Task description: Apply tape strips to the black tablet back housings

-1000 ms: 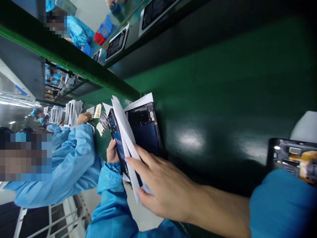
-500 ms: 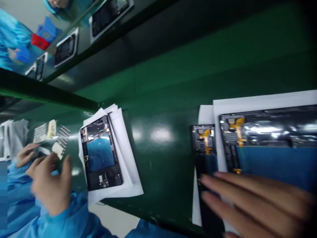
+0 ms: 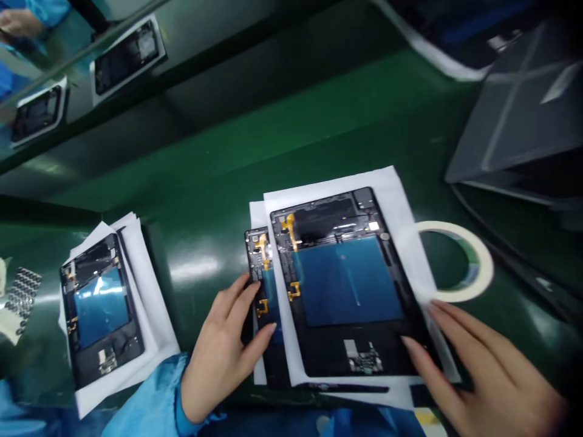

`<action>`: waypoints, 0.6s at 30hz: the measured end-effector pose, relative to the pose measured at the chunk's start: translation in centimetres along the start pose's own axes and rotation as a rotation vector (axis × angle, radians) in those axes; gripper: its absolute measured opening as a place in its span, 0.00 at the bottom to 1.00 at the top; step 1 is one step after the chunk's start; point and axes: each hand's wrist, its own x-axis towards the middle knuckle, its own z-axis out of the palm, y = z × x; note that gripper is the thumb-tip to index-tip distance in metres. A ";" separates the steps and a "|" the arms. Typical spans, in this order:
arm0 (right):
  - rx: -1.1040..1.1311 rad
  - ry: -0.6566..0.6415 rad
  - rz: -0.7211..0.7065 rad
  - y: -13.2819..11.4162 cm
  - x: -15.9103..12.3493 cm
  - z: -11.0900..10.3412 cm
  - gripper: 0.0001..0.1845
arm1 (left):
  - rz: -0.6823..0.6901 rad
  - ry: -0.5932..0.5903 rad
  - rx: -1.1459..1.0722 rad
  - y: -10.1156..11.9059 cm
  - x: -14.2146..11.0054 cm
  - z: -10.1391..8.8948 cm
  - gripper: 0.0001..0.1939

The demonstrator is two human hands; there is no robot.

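Two opened tablets lie stacked with white paper sheets between them. The upper tablet (image 3: 350, 285) shows a blue film-covered battery and an orange flex cable. Most of the lower tablet (image 3: 276, 364) is hidden, with only its left strip and bottom edge exposed. My left hand (image 3: 223, 346) rests at that left strip, fingertips on the edge and thumb spread over it. At the upper tablet's lower right, my right hand (image 3: 496, 370) has its thumb on the black frame and its stretched fingers along the white paper (image 3: 405, 243). Both hands have fingers apart.
Another opened tablet (image 3: 102, 303) lies on papers to the left, near a patterned sticker sheet (image 3: 22, 297). A cream tape roll (image 3: 483, 267) sits right of the stack, below a grey box-like object (image 3: 514, 121). Tablets (image 3: 130, 57) stand on the raised line, where a co-worker's hand (image 3: 20, 23) shows.
My left hand has moved right, from beside the left tablet to the stacked tablets. My right hand now lies at the upper tablet's right edge. The view has swung right.
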 end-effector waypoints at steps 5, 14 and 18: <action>0.017 0.058 -0.124 -1.0 1.7 0.3 0.24 | 0.063 0.054 0.084 -0.4 0.2 0.0 0.21; -0.645 0.544 -0.123 12.4 5.1 -8.0 0.25 | 0.377 0.183 0.163 0.0 3.4 -2.0 0.17; -0.670 0.558 -0.124 16.7 5.6 -8.7 0.06 | 0.476 0.184 0.182 1.5 4.7 -1.8 0.14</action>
